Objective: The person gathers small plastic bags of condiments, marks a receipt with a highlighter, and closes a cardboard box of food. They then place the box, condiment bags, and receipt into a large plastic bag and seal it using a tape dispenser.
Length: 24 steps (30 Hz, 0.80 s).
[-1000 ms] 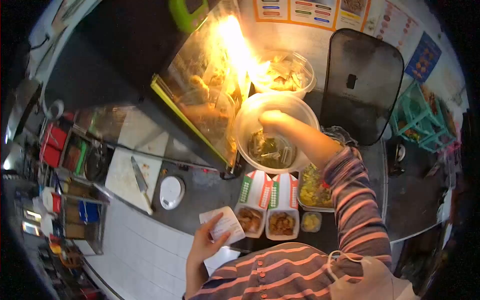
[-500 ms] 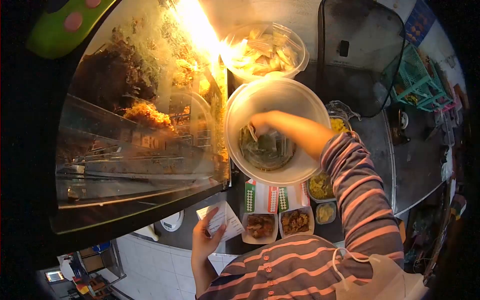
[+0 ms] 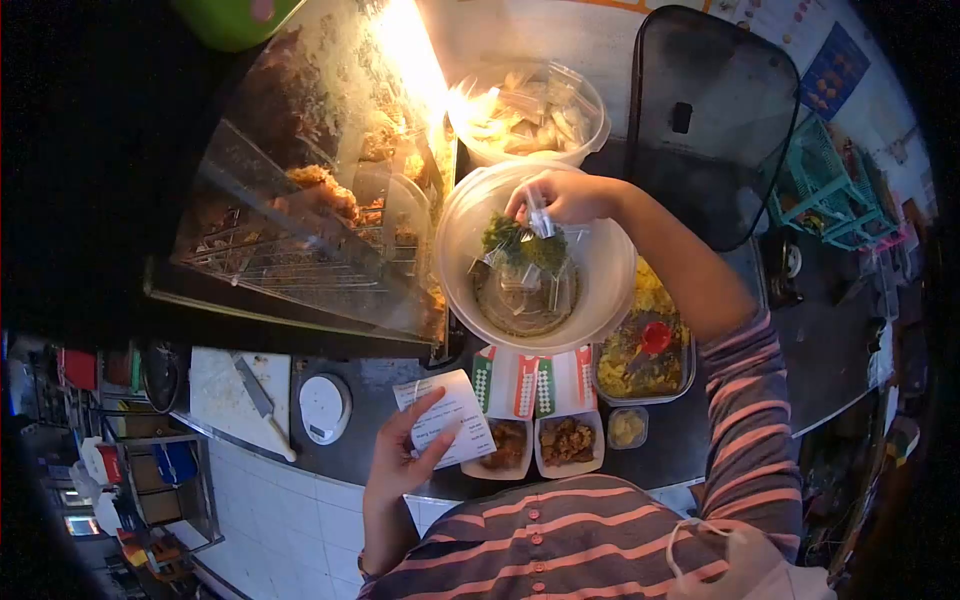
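Note:
My right hand [image 3: 572, 196] is closed on the top of a small clear plastic bag [image 3: 543, 248] with something green inside. It hangs over a large whitish plastic tub [image 3: 612, 285], where other clear packets lie at the bottom. My left hand [image 3: 403, 455] grips a printed paper slip [image 3: 452, 425], thumb and fingers pressed on its face. Just right of the slip, two open paper boxes with printed lids hold browned pieces of food: a left box [image 3: 508, 447] partly behind the slip and a right box [image 3: 567, 442].
A glass food cabinet [image 3: 300, 220] fills the left. Behind the tub is a container of packets [image 3: 545, 120]. To the right are a tray of yellow food [image 3: 645, 365] and a small lidded cup [image 3: 628, 427]. A knife [image 3: 258, 390] lies on a cutting board near a white scale [image 3: 325, 408].
My right hand has risen from the bottom of the tub and now holds the bag of green stuff. The view has shifted, showing more of the counter at left. My left hand still holds the slip.

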Each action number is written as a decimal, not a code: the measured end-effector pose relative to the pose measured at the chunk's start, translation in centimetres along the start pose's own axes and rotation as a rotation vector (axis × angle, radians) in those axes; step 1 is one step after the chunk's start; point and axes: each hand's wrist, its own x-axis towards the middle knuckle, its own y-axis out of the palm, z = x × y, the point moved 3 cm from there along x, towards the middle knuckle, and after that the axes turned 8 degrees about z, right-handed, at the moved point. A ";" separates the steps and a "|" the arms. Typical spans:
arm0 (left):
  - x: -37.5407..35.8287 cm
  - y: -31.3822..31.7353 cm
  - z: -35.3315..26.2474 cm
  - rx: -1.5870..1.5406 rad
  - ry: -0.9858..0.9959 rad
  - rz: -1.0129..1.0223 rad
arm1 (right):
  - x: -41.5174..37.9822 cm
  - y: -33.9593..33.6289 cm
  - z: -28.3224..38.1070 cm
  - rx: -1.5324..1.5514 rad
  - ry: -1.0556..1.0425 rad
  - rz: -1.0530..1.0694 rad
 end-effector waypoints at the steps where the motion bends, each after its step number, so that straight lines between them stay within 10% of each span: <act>1: 0.0 0.2 -0.3 -0.013 0.015 -0.003 | -1.2 0.0 0.8 0.100 0.002 -0.045; 13: -2.4 1.7 -2.2 -0.051 0.093 0.059 | -23.1 6.7 7.4 0.092 -0.256 -0.880; 24: -1.6 4.1 -2.7 0.109 0.060 0.123 | -42.7 25.0 -6.0 0.020 1.066 -1.094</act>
